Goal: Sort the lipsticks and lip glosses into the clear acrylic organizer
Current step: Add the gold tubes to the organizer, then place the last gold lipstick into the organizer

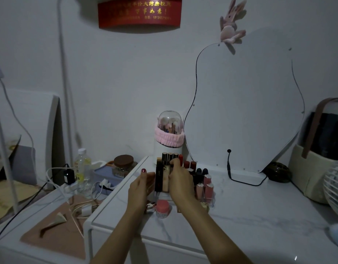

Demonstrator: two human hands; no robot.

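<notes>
Both forearms are reaching from the near edge over the white bench (250, 221) toward the clear acrylic organizer (210, 201). The left hand (140, 184) is sitting open, palm against the organizer's left side. The right hand (180, 180) is curling its fingers over a gold lipstick (166, 180) standing in the organizer beside a black lipstick (158, 178). Pink lip glosses (208, 186) are standing in the right compartments. A pink-lidded jar (162, 208) is sitting just near of the organizer.

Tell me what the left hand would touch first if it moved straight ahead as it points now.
Probably the tall dark lipstick tube at the organizer's left edge; the left hand is already beside it, though depth is unclear.
</notes>
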